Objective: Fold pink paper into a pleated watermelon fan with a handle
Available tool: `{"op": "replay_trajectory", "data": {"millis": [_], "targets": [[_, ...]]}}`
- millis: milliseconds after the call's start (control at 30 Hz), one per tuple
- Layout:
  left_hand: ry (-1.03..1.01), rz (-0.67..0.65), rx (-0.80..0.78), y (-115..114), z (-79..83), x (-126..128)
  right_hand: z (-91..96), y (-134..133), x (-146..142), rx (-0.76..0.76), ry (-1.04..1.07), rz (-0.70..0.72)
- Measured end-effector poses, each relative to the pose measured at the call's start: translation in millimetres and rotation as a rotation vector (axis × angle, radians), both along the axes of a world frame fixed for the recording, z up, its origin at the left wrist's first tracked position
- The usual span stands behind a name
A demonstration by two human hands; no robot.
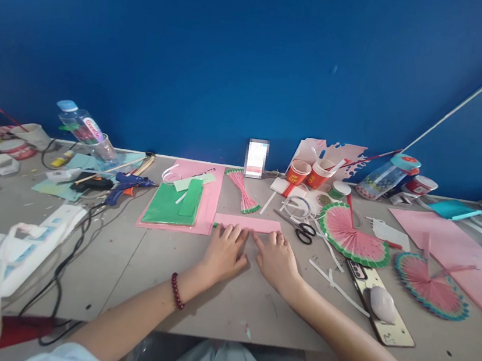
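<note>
A narrow folded strip of pink paper lies crosswise on the table in front of me, with a bit of green at its left end. My left hand presses its fingertips on the strip's near edge, fingers stretched out and thumb apart. On the right half of that edge, my right hand rests in the same way, fingers extended. Neither hand is wrapped around anything. Just beyond the strip lies a pleated pink and green paper piece, pinched at its middle. Black-handled scissors are right of the strip.
Left are green paper sheets on pink paper, a blue glue gun, a power strip and a tilted bottle. Right are watermelon-like paper fans, a phone, red paper cups and white strips. A screen leans against the blue wall.
</note>
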State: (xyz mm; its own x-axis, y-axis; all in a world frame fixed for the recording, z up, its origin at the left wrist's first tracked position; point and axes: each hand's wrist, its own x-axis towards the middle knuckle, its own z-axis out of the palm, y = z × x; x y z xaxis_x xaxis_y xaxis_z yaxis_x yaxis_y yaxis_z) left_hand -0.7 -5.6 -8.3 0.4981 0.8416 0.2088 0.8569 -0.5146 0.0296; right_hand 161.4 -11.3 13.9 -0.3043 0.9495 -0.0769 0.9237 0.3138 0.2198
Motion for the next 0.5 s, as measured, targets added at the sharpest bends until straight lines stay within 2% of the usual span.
{"op": "replay_trajectory", "data": {"millis": [500], "targets": [[-0.026, 0.044, -0.022, -5.7, -6.3, 1.0, -5.0, 2.4, 3.9, 0.047, 0.000, 0.023]]}}
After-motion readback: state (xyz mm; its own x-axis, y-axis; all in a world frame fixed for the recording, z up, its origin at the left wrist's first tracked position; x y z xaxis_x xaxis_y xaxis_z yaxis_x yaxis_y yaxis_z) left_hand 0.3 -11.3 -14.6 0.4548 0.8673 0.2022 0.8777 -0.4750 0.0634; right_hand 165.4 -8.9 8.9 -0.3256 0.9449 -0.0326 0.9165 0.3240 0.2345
